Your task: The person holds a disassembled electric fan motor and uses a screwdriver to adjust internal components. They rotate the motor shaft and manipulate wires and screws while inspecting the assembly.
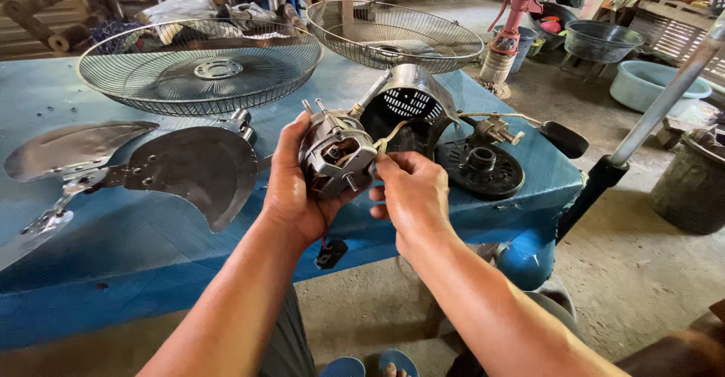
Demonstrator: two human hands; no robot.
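Note:
My left hand point(291, 188) grips a grey metal fan motor point(334, 150) from below and holds it above the front edge of the blue table point(113, 248). My right hand point(411, 192) sits just right of the motor, thumb and forefinger pinching a pale wire point(389, 137) that leads off it. A small black part point(331, 253) dangles on a wire below my left hand. Behind the motor lies the dark motor housing point(411, 105) with a perforated vent.
On the table lie a metal fan blade point(189, 169), two wire fan guards point(200, 71) point(393, 33), a black round cover point(482, 167) and a plug with cord point(563, 139). A grey pole point(664, 97), basins, a bucket and a red hand pump point(513, 14) stand at the right.

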